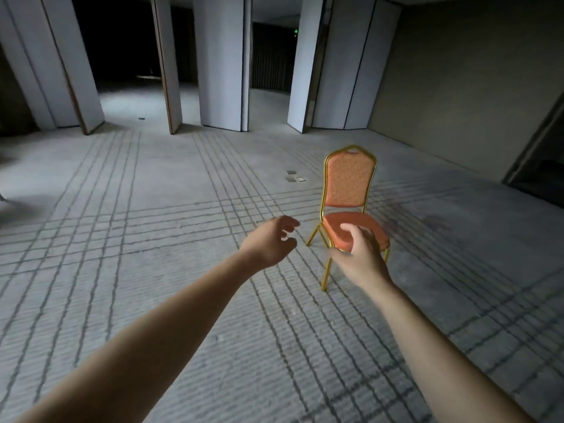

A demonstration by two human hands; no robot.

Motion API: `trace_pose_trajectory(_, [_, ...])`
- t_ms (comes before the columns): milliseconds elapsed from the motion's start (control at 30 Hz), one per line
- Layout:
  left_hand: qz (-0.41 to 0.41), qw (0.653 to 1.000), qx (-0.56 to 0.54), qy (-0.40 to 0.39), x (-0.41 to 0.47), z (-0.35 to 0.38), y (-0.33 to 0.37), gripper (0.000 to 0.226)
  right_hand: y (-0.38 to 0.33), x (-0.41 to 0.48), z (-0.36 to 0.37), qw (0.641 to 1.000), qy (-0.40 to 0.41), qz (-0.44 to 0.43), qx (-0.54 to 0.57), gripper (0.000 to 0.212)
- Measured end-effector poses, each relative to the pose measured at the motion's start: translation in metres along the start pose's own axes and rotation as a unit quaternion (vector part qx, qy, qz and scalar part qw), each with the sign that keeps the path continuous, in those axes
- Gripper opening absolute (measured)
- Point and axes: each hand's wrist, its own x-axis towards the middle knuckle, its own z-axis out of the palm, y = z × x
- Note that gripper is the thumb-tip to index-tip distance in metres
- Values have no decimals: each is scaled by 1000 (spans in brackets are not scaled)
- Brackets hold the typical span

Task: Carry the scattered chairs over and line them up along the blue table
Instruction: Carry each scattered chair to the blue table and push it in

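Note:
A banquet chair [348, 184] with an orange padded seat and back and a thin gold metal frame stands alone on the carpet, right of centre, its seat facing me. Both my arms reach forward toward it. My left hand [273, 241] hovers to the left of the seat with fingers curled and apart, holding nothing. My right hand [361, 254] is in front of the seat's near edge and covers part of it, fingers spread; it is apart from the chair. The blue table is out of view.
Grey carpet [152, 239] with dark grid lines spreads all around. White folding partition panels [222, 62] stand at the back with dark gaps between them. Small floor plates [295, 176] lie left of the chair. A beige wall [457, 71] and a dark doorway [543, 160] are on the right.

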Motion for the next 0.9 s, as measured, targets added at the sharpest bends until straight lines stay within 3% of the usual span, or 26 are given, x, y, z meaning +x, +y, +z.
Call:
trace_pose_trajectory(367, [20, 997, -15, -68, 309, 18, -110, 40, 46, 295, 78, 995, 71, 57, -44, 52])
trace_pose_trajectory(600, [32, 997, -19, -74, 519, 12, -165, 38, 66, 513, 120, 996, 55, 64, 8, 53])
trace_pose_trajectory(900, [12, 993, -37, -109, 752, 33, -255, 39, 108, 737, 187, 994, 44, 83, -55, 57])
